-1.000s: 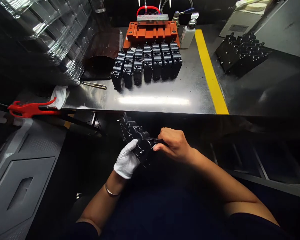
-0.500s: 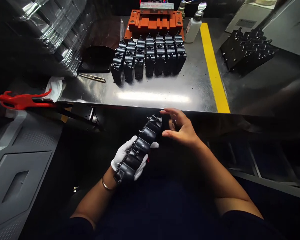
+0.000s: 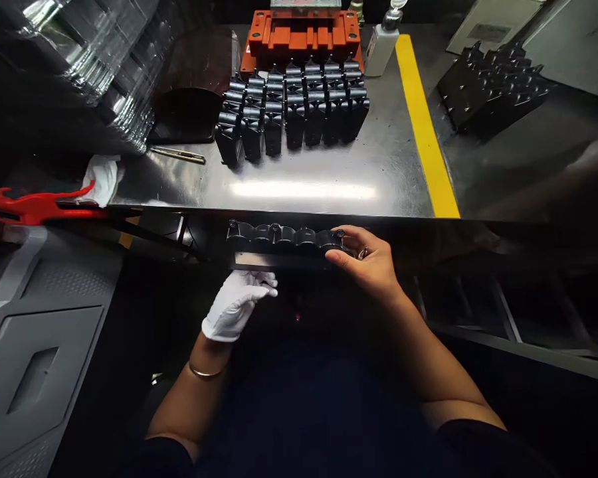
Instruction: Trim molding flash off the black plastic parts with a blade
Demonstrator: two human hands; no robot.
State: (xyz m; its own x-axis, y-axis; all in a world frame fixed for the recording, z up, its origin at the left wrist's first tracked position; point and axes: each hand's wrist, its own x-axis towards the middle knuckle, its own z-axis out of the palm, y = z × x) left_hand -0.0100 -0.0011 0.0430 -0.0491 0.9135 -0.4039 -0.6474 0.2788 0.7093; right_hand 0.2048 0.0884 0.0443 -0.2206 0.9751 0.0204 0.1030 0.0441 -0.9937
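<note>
- Black scalloped molded part (image 3: 274, 249) is being held level just off the counter (image 3: 189, 189) edge, scallops up, flat face toward the person.
- Right hand (image 3: 369, 262), bare: fingers are pinching the part's right end, thumb in front, others wrapping behind.
- Left hand (image 3: 236, 305), white-gloved: fingers are half-curling under the lower edge; can't tell if they're gripping.
- Step looks like mid-air handling, maybe a look-over; right seems to be bearing the load.
- Any regrip would be calling for left fingers closing on the edge first.
- Similar black parts (image 3: 294, 126) are standing in a row, well apart.
</note>
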